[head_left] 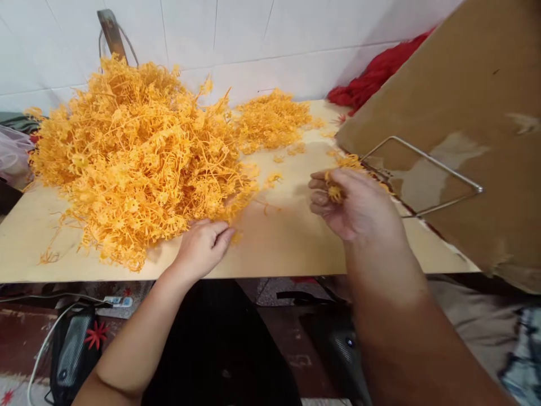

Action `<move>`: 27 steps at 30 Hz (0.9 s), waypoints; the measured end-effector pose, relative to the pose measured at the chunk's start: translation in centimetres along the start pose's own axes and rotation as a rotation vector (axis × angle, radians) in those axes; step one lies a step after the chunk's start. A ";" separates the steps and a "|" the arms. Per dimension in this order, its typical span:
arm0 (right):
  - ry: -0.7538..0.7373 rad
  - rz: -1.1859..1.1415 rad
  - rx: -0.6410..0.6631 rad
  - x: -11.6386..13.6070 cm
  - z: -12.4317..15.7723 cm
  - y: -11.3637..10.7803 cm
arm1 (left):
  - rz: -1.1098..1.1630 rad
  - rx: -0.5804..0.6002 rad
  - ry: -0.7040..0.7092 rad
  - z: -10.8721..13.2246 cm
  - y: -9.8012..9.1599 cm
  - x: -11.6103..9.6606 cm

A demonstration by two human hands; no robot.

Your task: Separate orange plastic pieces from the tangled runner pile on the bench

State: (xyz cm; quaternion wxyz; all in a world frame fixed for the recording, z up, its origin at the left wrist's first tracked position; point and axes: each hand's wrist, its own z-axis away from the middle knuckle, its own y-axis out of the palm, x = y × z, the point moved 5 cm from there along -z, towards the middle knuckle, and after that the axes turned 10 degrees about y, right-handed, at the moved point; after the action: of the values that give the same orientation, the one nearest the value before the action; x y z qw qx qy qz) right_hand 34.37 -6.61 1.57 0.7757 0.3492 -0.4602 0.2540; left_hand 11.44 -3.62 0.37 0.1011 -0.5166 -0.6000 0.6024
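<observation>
A big heap of tangled orange plastic flower pieces point(143, 152) covers the left of the pale tabletop point(279, 242). My left hand point(205, 245) rests at the heap's lower right edge, fingers curled and partly under the pieces; what they grip, if anything, is hidden. My right hand point(344, 203) is raised over the right side of the table, fingers curled round a small orange flower piece. Just behind it, more orange bits lie beside a bent metal wire frame point(439, 166). A smaller orange pile point(273, 118) sits at the back, near the wall.
A large cardboard sheet point(456, 113) leans along the right side. Red material point(380, 70) lies behind it against the white tiled wall point(253, 34). A plastic bag point(12, 155) is at the far left. Below the table are a power strip point(118, 301) and cables.
</observation>
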 end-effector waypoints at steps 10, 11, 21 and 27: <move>0.162 0.070 0.321 -3.2 0.3 3.0 | -0.377 0.044 0.016 -0.4 0.9 -1.2; 0.147 0.121 0.324 -3.3 0.3 3.3 | -0.382 0.046 0.014 -0.3 0.9 -1.2; 0.026 0.105 0.478 -2.3 -0.1 4.8 | -0.352 0.079 0.049 -0.3 0.9 -1.5; -0.077 0.212 0.321 -2.1 -0.8 3.8 | -0.339 0.116 0.038 -0.2 0.9 -1.4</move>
State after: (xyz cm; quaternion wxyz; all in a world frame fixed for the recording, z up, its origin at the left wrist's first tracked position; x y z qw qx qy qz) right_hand 31.11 -3.74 0.60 0.6608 0.4276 -0.4773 0.3907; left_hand 12.64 -4.81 0.42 0.2423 -0.4127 -0.6407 0.6004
